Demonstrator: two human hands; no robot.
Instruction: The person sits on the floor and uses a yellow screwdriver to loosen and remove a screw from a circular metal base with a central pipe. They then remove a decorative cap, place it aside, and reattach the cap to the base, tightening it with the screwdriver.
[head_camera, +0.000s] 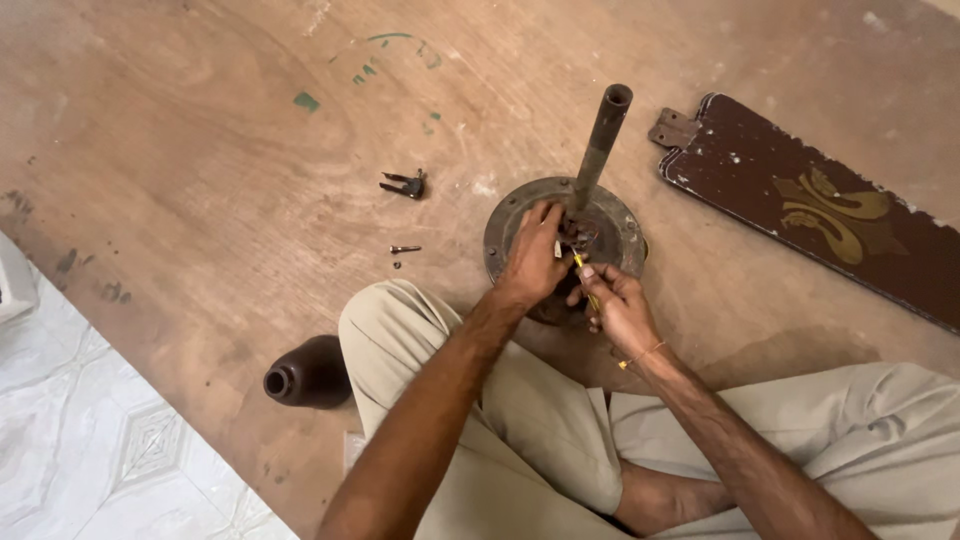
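A worn plywood floor (200, 150) fills the room. At its middle sits a round metal motor housing (620, 225) with an upright pipe (602, 140). The left hand (535, 262) presses on it, fingers curled; the right hand (618, 305) pinches a yellow-handled tool (582, 268). Left lie a clip (405, 184), a screw (405, 249); nearer, a brown canopy cup (310, 375); far right, a fan blade (820, 210).

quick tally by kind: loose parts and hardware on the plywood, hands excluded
Round motor housing with rod: 1
Dark fan blade: 1
Brown bell-shaped cover: 1
Metal clip: 1
Screw: 1
Yellow-handled tool, in the right hand: 1
Total: 6
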